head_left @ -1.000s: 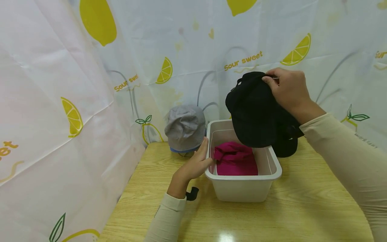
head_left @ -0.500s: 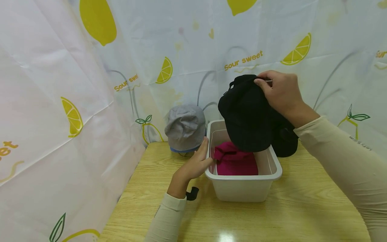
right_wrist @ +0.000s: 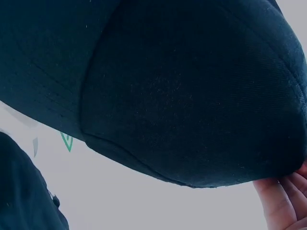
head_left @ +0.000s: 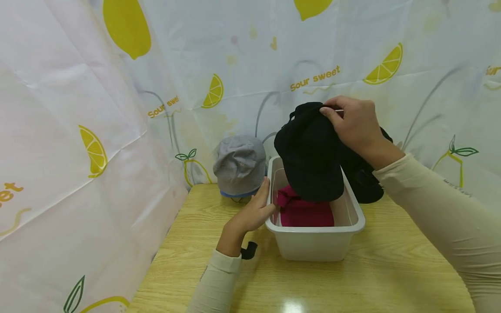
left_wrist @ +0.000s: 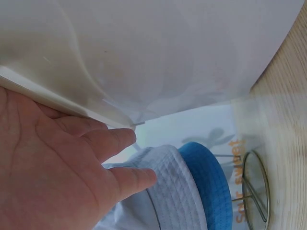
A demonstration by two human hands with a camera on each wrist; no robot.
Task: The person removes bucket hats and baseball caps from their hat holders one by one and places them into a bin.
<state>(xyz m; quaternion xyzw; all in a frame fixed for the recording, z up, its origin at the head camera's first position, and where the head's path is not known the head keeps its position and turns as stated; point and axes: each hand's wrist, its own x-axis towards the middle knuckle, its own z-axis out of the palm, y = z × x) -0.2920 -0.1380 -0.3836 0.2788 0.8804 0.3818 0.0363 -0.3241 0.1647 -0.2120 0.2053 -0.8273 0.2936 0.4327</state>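
High over the white plastic bin (head_left: 315,243), my right hand (head_left: 354,124) pinches a black cap (head_left: 313,152) by its crown, the brim hanging down toward the bin's opening. In the right wrist view the cap (right_wrist: 182,96) fills most of the picture, with my fingers (right_wrist: 278,201) at its lower right edge. Inside the bin lies a magenta cap (head_left: 307,215), partly covered from sight by the black one. Against the bin's left wall my left hand (head_left: 250,213) rests with fingers extended; the left wrist view shows its straight fingers (left_wrist: 110,143) along the rim.
A grey bucket hat (head_left: 240,165) with a blue underside sits on a wire stand (left_wrist: 256,191) left of the bin. Another black hat (head_left: 364,180) stands behind the bin's right side. A lemon-print curtain (head_left: 235,52) backs the wooden table (head_left: 203,221).
My right hand has carried the black cap leftward and slightly down, so it hangs more over the bin and hides more of the magenta cap. My left hand stays put.
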